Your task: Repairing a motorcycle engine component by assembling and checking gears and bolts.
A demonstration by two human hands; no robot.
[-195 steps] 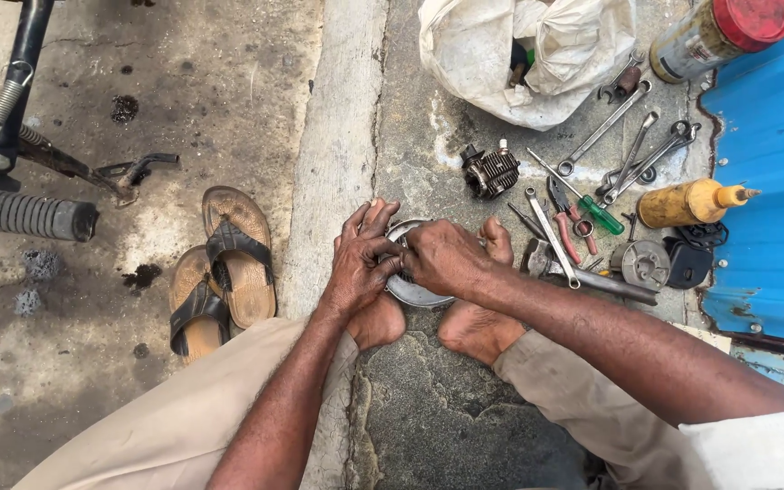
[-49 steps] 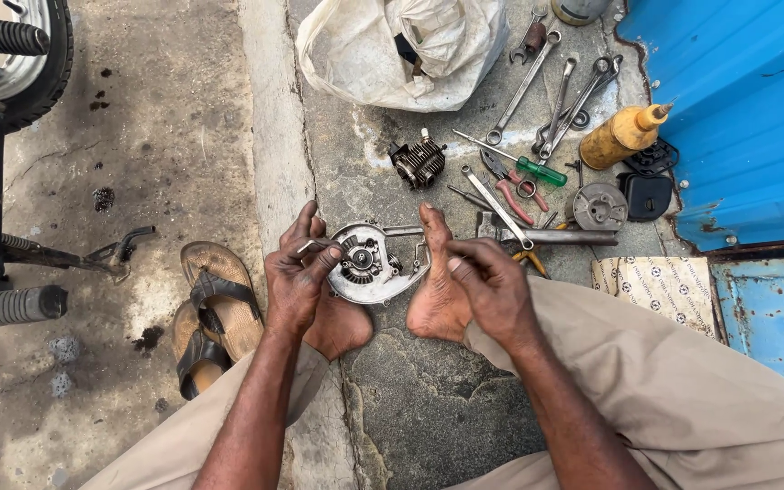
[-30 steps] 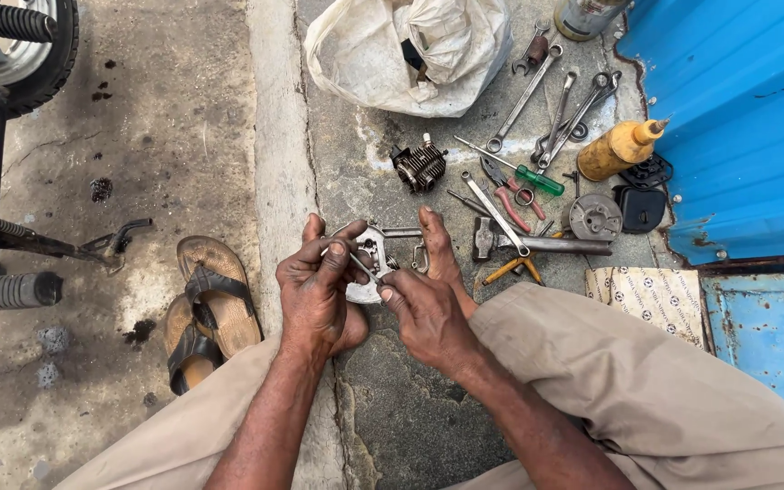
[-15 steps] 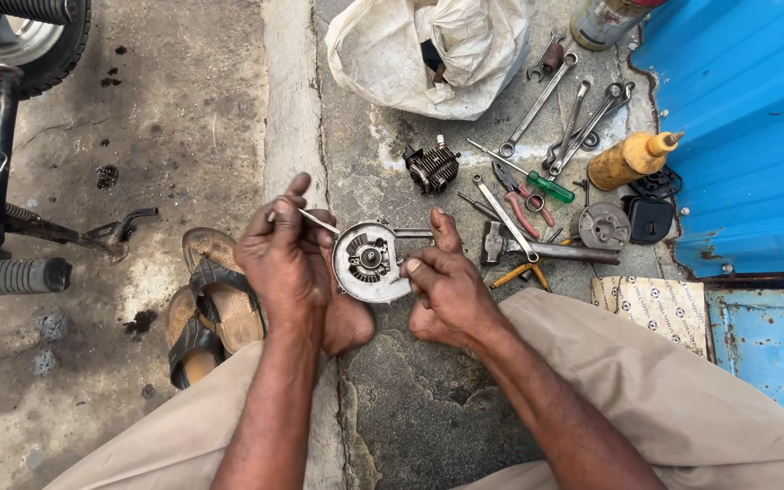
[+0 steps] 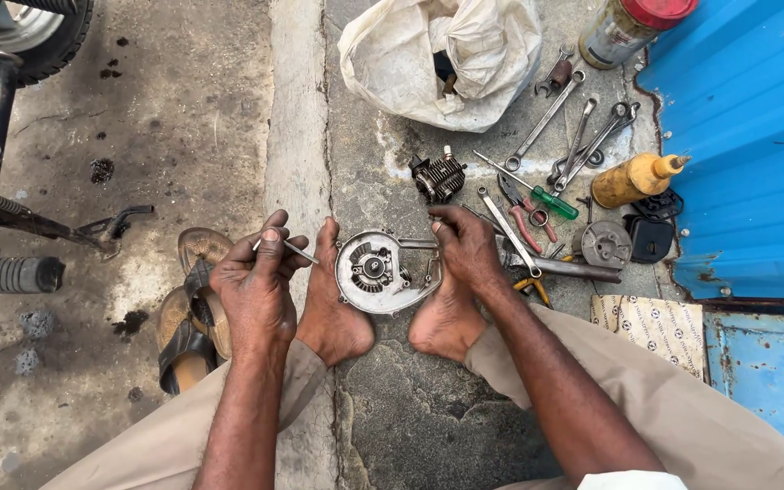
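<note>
Rough, oil-stained concrete floor (image 5: 183,109) carries everything, with a motorcycle footpeg and stand (image 5: 11,272) at its far left edge and a pair of brown sandals (image 5: 188,313) just left of the left hand (image 5: 256,286). That hand's grip is pinched on a thin metal pin (image 5: 288,247); half a second ago it was close over the part, and it is now lifted clear to the left, a sign the pin has likely come free. Between the two bare feet (image 5: 333,308) sits the round grey metal engine cover (image 5: 376,272), just right of that grip. The right hand (image 5: 466,249) presses its fingers together on the cover's right rim, steadying it. Further right lie loose spanners (image 5: 546,118), a green-handled screwdriver (image 5: 551,201) and a yellow oil bottle (image 5: 632,179) against the blue metal wall (image 5: 755,136).
</note>
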